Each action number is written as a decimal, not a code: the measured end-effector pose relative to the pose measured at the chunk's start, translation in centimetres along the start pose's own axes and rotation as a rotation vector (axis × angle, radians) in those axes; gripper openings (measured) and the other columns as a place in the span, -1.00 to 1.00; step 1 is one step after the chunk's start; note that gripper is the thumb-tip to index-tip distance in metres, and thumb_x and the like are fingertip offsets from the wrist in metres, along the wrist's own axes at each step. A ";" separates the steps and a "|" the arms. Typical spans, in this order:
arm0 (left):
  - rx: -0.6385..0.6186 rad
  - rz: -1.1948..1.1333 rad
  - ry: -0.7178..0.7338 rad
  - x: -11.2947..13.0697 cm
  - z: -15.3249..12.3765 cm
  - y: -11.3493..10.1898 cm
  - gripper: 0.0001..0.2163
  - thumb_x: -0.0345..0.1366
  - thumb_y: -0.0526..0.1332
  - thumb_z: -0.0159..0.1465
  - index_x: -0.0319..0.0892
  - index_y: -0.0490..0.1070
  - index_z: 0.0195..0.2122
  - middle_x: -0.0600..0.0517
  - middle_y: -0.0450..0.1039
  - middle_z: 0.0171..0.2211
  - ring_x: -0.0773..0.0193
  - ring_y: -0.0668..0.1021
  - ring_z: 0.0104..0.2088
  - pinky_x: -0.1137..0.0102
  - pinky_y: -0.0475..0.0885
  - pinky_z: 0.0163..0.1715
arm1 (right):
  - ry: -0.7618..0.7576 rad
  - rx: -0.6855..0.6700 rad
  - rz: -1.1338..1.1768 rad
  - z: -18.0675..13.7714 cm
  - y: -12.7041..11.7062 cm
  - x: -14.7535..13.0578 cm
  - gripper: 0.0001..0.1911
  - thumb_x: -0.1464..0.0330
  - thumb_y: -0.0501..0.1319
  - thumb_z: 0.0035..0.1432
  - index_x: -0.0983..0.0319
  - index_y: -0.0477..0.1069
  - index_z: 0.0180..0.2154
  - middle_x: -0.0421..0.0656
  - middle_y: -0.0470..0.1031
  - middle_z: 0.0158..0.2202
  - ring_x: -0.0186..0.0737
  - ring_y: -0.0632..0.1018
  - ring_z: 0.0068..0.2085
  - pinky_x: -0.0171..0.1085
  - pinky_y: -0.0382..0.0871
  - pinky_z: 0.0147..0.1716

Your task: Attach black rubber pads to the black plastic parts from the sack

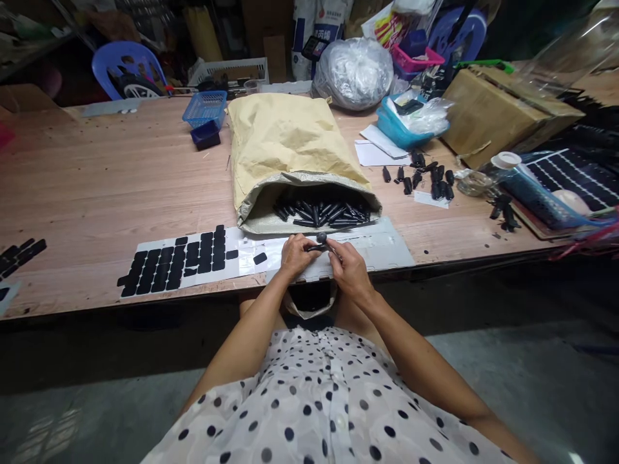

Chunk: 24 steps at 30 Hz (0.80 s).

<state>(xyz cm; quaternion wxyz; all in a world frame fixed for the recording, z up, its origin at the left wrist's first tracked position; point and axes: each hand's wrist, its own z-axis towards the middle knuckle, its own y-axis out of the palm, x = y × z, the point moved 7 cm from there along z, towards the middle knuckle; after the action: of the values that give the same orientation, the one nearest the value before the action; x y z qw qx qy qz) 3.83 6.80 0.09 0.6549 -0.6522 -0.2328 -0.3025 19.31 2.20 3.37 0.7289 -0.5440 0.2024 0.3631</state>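
My left hand (pixel 296 258) is closed on a small dark elongated part (pixel 316 247) at the table's front edge. Beside it, my right hand (pixel 352 270) has thumb and forefinger pinched together near the same part. What lies between those right fingertips is too small to make out. A rounded black piece (pixel 322 238) shows just above the fingertips. Both hands are over a pale flat board (pixel 387 248). Right behind them, a yellowish paper sack (pixel 294 135) lies with its mouth facing me. Many slim black tubular parts (pixel 314 211) fill that mouth.
To the left, a white sheet (pixel 232 264) carries rows of black rounded pads (pixel 164 267). A blue basket (pixel 206 108) and dark blue tray (pixel 206 135) stand behind. Loose black parts (pixel 435 180), a cardboard box (pixel 498 116) and a turquoise basin (pixel 401 129) occupy the right. An open bag (pixel 312 309) hangs below the edge.
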 end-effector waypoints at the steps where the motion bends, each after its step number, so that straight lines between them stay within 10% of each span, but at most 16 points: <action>1: 0.004 -0.003 0.001 0.0 0.0 0.0 -0.92 -0.29 0.43 0.17 -0.04 0.64 -0.30 0.06 0.50 -0.33 0.16 0.48 -0.20 0.26 0.43 -0.08 | 0.000 0.014 -0.005 0.0 -0.2 0.1 -0.58 0.38 0.06 0.32 0.12 0.52 0.12 -0.07 0.55 -0.17 -0.07 0.57 -0.10 -0.12 0.49 0.00; 11: -0.008 0.013 0.007 0.2 -0.2 -0.1 -0.89 -0.27 0.43 0.18 -0.05 0.65 -0.25 0.04 0.51 -0.29 0.14 0.47 -0.18 0.25 0.44 -0.08 | 0.102 0.114 -0.143 0.9 -3.6 2.5 -0.57 0.35 0.04 0.32 0.16 0.52 0.11 -0.03 0.53 -0.16 -0.06 0.50 -0.17 -0.08 0.45 -0.05; 18: -0.008 0.012 0.021 0.3 -0.4 -0.2 -0.89 -0.28 0.43 0.16 -0.06 0.65 -0.27 0.04 0.52 -0.31 0.14 0.48 -0.19 0.25 0.45 -0.07 | 0.494 0.288 -0.502 3.6 -11.1 10.3 -0.51 0.42 0.10 0.24 0.15 0.52 0.16 -0.03 0.39 -0.19 -0.06 0.44 -0.21 -0.14 0.32 -0.20; 24: 0.009 0.000 0.038 0.1 -0.5 -0.3 -0.90 -0.26 0.42 0.18 -0.05 0.65 -0.26 0.04 0.51 -0.31 0.13 0.49 -0.19 0.25 0.46 -0.10 | 0.622 0.283 -0.648 3.9 -11.5 13.8 -0.55 0.46 0.08 0.25 0.16 0.57 0.08 0.00 0.39 -0.17 -0.01 0.41 -0.14 -0.14 0.22 -0.23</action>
<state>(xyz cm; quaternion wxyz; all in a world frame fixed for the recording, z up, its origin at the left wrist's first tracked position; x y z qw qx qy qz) 3.65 6.28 0.38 0.6622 -0.6432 -0.2217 -0.3140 36.61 8.45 2.54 0.7764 -0.5576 0.2782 -0.0945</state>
